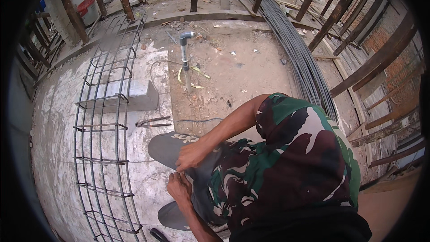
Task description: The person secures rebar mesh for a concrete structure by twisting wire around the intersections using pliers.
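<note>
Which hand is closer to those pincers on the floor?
The right hand, the upper one in the picture; the left hand is lower, farther from the pincers.

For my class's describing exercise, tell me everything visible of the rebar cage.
The rebar cage is long, narrow and open, its dark, metal-looking rods crossed at intervals by bent hoops. It stretches along the left, over a pale, stained slab and across a grey block; whether cage and block touch is unclear. Its near end leaves the picture. Nobody touches it.
</note>
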{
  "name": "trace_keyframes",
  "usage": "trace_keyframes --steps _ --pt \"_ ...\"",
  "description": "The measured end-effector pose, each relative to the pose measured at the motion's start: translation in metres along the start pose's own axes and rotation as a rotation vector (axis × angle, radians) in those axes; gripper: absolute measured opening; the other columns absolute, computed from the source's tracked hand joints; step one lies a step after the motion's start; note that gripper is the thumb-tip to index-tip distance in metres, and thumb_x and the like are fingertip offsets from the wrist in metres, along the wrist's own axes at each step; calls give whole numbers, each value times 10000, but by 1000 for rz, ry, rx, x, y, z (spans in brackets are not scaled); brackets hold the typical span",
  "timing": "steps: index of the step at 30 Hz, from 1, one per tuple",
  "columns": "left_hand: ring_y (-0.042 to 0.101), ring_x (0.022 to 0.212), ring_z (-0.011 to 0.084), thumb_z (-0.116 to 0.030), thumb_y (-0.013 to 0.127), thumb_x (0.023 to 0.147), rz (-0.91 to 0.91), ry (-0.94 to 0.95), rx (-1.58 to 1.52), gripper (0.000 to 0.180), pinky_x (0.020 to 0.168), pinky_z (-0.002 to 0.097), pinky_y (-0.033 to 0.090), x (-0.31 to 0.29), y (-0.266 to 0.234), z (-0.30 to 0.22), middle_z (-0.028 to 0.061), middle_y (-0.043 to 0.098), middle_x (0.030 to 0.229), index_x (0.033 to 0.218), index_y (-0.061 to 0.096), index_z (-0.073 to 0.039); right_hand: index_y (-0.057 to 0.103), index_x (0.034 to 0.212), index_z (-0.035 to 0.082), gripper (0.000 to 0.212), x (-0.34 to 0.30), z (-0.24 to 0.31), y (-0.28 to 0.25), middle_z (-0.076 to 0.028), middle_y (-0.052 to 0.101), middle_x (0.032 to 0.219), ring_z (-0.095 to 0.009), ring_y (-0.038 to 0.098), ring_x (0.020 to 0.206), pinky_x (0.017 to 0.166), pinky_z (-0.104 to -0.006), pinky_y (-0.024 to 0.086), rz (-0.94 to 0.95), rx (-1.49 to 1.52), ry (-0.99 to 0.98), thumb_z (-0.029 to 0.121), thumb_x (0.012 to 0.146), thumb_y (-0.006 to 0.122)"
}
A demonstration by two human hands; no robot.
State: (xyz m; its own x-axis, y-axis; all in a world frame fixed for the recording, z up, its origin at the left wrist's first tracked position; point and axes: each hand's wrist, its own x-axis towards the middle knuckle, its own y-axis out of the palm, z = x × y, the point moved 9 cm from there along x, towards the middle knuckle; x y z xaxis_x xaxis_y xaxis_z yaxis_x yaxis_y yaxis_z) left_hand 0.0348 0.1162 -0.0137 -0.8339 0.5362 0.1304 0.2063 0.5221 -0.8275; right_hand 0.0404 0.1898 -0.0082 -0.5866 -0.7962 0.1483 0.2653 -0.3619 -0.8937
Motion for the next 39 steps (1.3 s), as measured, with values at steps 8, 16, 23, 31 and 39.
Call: trace_keyframes --steps 8,16,23,31,39 --pt "475 1130 388 -284 459 948 -494 -108 96 394 913 454 396 21 -161 79 227 504 1202 1162 517 41 513 885 47 148 -14 -45 -11 -137 558 649 -355 554 524 455 -472 398 -130 78 417 131 764 531" --pt "363 1260 384 -584 155 929 -329 -788 439 722 976 490 351 -17 -170 291 213 298 1419 1383 313 -44 513 946 74 212 -25 -37 4 -123 569 678 -327 576 554 467 -438 433 -178 46 591 136 745 538" --pt "459 1145 396 -577 214 930 -288 -819 216 725 927 467 384 -4 -168 257 232 466 1261 1256 473 16 531 948 78 210 -52 -16 -8 -82 569 695 -273 586 573 473 -405 457 -257 -24 517 146 750 553" --pt "578 864 389 -574 271 926 -195 -974 198 674 727 485 426 -4 -172 239 197 621 945 1005 623 -5 483 1000 82 255 -87 50 -69 -90 575 740 -299 592 598 478 -414 457 229 142 718 190 776 539" --pt "573 956 384 -554 260 934 -192 -973 613 615 676 513 457 -3 -177 225 209 543 1136 1146 521 -40 462 987 96 270 -116 121 -161 -116 546 655 -318 578 562 475 -412 457 344 235 839 181 749 558"
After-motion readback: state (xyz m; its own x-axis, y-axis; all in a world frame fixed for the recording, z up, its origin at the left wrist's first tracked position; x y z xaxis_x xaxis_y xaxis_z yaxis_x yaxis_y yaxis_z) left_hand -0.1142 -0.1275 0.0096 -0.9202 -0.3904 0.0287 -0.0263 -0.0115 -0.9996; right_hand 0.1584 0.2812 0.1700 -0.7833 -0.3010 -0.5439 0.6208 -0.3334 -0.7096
